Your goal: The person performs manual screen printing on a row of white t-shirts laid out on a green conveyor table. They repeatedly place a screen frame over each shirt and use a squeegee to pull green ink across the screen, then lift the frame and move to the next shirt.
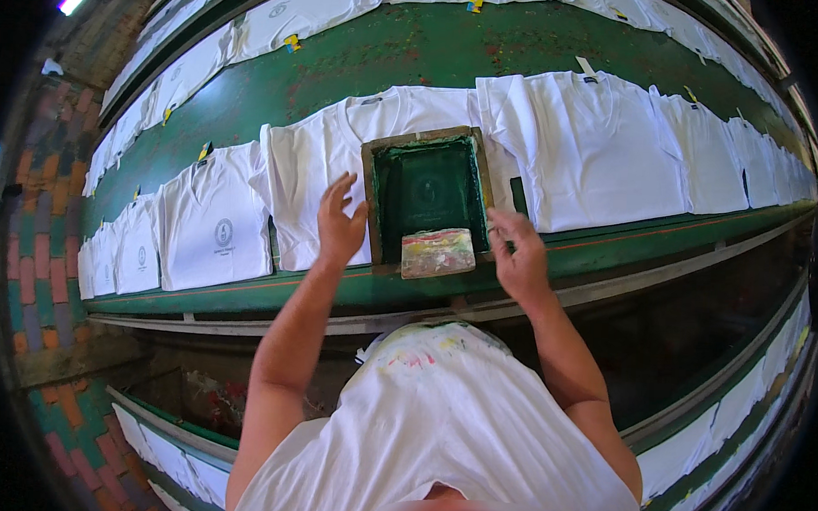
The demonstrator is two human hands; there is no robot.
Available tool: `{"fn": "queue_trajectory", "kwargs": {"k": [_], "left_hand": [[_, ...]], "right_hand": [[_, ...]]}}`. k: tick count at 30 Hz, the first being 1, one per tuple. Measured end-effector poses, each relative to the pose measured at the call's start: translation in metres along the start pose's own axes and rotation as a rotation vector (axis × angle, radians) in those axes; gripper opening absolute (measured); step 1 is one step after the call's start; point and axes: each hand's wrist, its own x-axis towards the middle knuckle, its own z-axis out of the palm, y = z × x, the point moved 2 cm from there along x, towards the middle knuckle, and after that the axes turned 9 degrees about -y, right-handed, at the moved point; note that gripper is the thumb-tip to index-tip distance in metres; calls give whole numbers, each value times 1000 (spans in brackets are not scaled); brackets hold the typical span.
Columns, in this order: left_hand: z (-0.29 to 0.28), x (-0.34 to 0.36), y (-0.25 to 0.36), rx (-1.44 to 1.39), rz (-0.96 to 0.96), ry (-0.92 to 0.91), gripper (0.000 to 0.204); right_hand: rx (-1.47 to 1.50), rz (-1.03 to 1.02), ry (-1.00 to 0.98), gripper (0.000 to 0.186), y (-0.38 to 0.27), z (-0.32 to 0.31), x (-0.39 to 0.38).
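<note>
A wooden-framed printing screen (427, 187) with a dark green mesh lies on a white T-shirt (318, 162) on the long green table (416, 48). A paint-smeared squeegee (438, 253) rests across the frame's near end. My left hand (340, 219) hovers with fingers spread just left of the frame's left rail, not gripping it. My right hand (515, 248) is at the frame's near right corner with fingers curled, holding nothing that I can see.
White T-shirts lie in a row along the table: printed ones to the left (217, 217), blank ones to the right (602, 145). A second row lines the far edge (291, 13). More shirts lie on a lower bench (737, 402). The brick floor (40, 243) is at left.
</note>
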Motion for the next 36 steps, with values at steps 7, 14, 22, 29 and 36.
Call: {"fn": "queue_trajectory", "kwargs": {"k": [7,14,22,29,36], "left_hand": [[-39,103,41,605,271,-480,100],[-24,143,52,802,220,-829,109],[-17,142,57,923,237,-771,102],[-10,142,52,941,244,-705,93],[-9,141,47,940,247,-667,90]], "right_hand": [[-340,-221,-358,49,-62,30,-5],[-567,-214,-382,44,-73,43,13],[-669,-167,-480,38,-77,51,40],[-581,-51,-633,35,-80,41,58],[-531,-18,-581,30,-47,39,123]]}}
